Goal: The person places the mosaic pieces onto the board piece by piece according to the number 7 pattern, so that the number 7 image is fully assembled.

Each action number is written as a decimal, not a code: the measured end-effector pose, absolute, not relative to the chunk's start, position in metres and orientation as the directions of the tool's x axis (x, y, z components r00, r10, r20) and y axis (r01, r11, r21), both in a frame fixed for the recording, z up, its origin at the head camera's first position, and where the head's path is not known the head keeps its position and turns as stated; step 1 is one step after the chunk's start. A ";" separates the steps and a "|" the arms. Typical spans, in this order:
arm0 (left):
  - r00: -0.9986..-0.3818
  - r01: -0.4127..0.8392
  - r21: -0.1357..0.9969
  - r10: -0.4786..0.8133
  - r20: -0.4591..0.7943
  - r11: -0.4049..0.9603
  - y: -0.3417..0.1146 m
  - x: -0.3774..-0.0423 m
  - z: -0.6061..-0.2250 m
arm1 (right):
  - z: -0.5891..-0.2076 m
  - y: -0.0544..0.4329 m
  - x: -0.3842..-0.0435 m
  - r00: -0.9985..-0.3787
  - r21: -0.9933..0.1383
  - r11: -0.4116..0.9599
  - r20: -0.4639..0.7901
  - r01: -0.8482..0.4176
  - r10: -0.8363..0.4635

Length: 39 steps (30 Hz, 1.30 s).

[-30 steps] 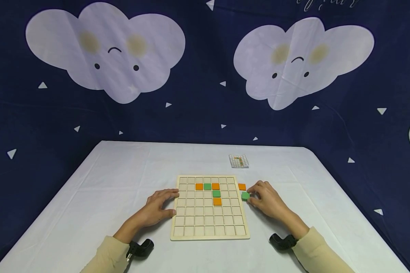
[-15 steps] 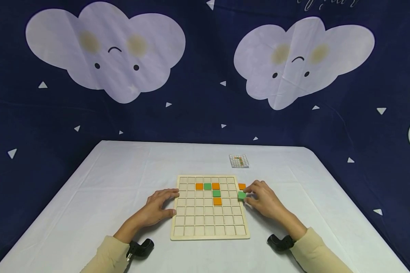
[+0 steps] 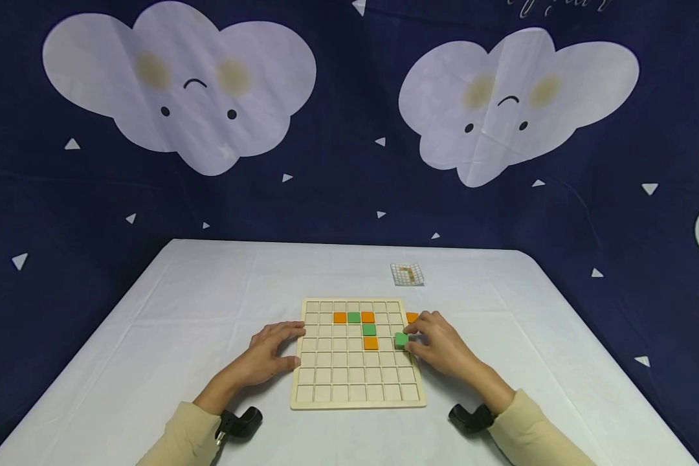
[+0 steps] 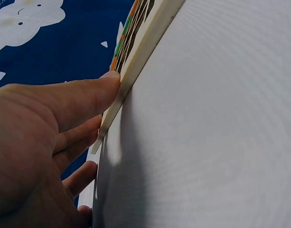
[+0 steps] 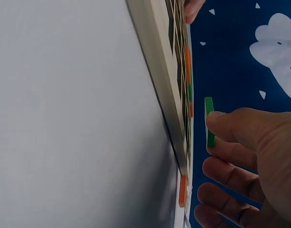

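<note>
A wooden grid board lies on the table, with orange and green square tiles set in some of its cells. My right hand pinches a green square tile between thumb and fingers over the board's right side. In the right wrist view that green tile is held on edge, raised off the board. My left hand rests against the board's left edge, thumb and fingertips touching the rim. The left wrist view shows the thumb on the board's side.
A loose orange tile lies just off the board's right edge, partly behind my right hand. Beyond the board is a small card printed with a coloured grid pattern. A dark blue cloth with clouds hangs behind the white table.
My right hand has moved left with the green tile, from beside the board to over its right-hand columns. The left hand stays where it was.
</note>
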<state>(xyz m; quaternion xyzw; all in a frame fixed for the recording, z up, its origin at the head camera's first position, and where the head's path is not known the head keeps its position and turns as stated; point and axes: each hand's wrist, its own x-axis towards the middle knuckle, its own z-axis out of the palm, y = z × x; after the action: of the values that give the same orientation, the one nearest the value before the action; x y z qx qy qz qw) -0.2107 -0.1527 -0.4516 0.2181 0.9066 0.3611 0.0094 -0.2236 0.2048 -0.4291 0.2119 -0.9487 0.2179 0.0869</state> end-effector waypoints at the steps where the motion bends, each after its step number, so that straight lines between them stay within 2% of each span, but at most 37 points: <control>1: -0.905 0.387 0.660 0.402 0.139 0.644 -0.153 -0.211 -0.452 | -0.429 0.203 -0.223 -0.894 -0.375 0.815 0.255 -0.442 -0.367; 10: -0.906 0.382 0.663 0.401 0.132 0.644 -0.153 -0.211 -0.451 | -0.430 0.193 -0.217 -0.883 -0.352 0.810 0.230 -0.468 -0.410; 19: -0.907 0.379 0.664 0.401 0.127 0.645 -0.153 -0.211 -0.451 | -0.431 0.182 -0.210 -0.846 -0.326 0.783 0.268 -0.530 -0.461; 39: -0.905 0.383 0.666 0.405 0.130 0.640 -0.153 -0.211 -0.452 | -0.434 0.166 -0.207 -0.810 -0.251 0.774 0.275 -0.581 -0.518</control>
<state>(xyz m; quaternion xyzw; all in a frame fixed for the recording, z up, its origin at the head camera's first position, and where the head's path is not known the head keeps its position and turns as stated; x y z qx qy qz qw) -0.2113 -0.1534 -0.4520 0.2175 0.9055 0.3641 0.0155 -0.2067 0.1664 -0.4337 0.2931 -0.9371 0.1638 0.0953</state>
